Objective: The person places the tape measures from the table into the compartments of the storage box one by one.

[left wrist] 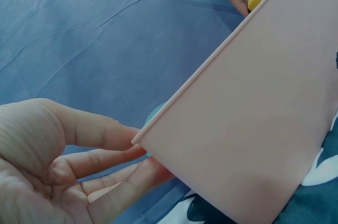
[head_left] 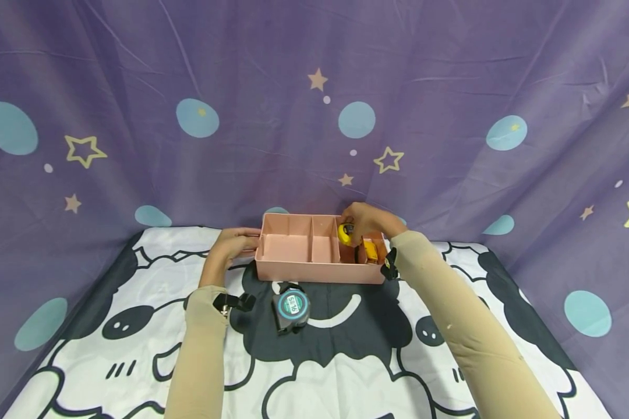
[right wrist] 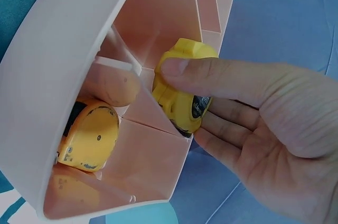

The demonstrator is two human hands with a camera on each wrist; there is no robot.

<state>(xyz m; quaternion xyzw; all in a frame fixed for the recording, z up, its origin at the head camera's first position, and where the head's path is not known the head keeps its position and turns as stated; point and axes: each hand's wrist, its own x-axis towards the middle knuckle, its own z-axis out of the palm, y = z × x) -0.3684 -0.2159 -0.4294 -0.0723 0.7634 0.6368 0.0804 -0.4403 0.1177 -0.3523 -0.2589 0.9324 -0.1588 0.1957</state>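
My right hand (head_left: 366, 220) pinches a yellow tape measure (right wrist: 182, 84) between thumb and fingers at the right part of a pink divided box (head_left: 320, 272). The tape measure is at the rim of a compartment; the head view partly hides it behind the hand. Inside a right-hand compartment sits an orange-yellow tape measure (right wrist: 92, 137) with black parts and scuffs. My left hand (head_left: 233, 244) touches the box's left end with extended fingers. In the left wrist view, its fingertips (left wrist: 134, 142) meet the corner by the rim, and the box's long wall fills much of the view.
A dark grey tape measure (head_left: 292, 308) with a round teal label lies on the patterned cloth in front of the box. The box's left and middle compartments show bare floors. A purple curtain (head_left: 272, 145) with stars and dots hangs just behind.
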